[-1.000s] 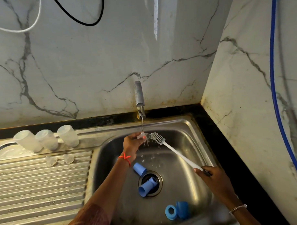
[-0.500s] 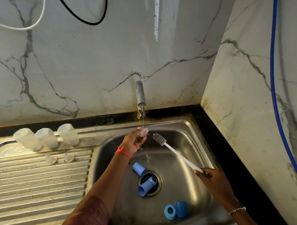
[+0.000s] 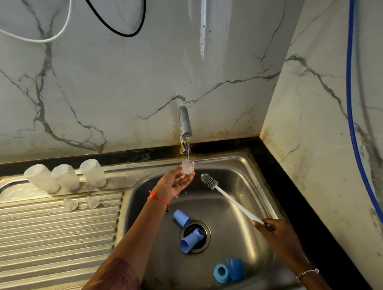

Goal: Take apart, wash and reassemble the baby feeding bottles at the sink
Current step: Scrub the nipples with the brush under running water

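The step in hand looks like rinsing. The smooth, wet steel sink (image 3: 248,186) joins a ribbed drainboard (image 3: 48,236), where three frosted plastic bottles (image 3: 65,177) sit at the back edge. The right hand (image 3: 276,235) grips the thin white handle of a bristled brush (image 3: 231,200), held clear of the water. Blue plastic caps (image 3: 182,218) and a ring (image 3: 221,273) lie in the basin. The left hand (image 3: 172,184) pinches a soft, clear teat (image 3: 188,166) at its fingertips under the tap (image 3: 184,121). Next, it probably needs turning to flush it, then gentle placing beside the two teats (image 3: 71,203) on the drainboard.
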